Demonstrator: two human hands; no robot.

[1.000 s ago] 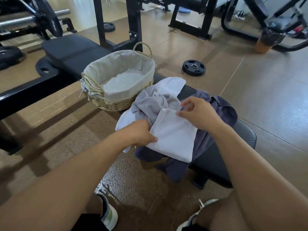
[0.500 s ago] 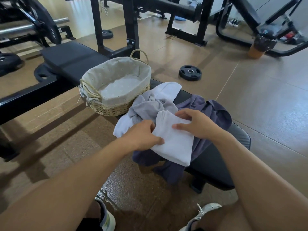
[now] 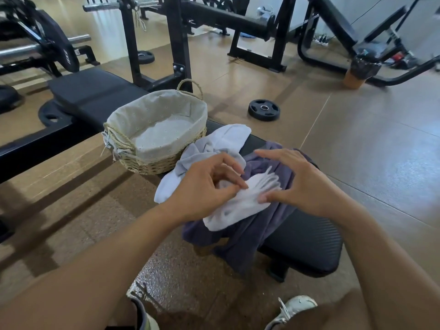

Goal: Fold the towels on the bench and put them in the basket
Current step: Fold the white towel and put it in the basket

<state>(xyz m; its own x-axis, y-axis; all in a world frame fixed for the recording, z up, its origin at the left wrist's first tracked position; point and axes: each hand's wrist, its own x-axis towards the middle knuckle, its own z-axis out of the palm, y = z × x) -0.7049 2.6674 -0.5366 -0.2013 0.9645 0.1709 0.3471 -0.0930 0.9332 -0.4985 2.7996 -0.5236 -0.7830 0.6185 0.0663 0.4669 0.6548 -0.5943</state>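
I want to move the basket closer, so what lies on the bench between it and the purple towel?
In the head view, a light grey towel lies crumpled between the basket and the purple towel.

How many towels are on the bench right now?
3 visible. The white towel is under both hands, on top of the purple towel draped over the bench's near edge. The pale grey towel lies beside the basket. More may be hidden underneath.

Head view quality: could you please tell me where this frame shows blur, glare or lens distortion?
Head view: the white towel between the hands is streaked with motion blur; glare washes the floor at right and far left; wide-angle distortion bends the rack uprights; the basket stays sharp.
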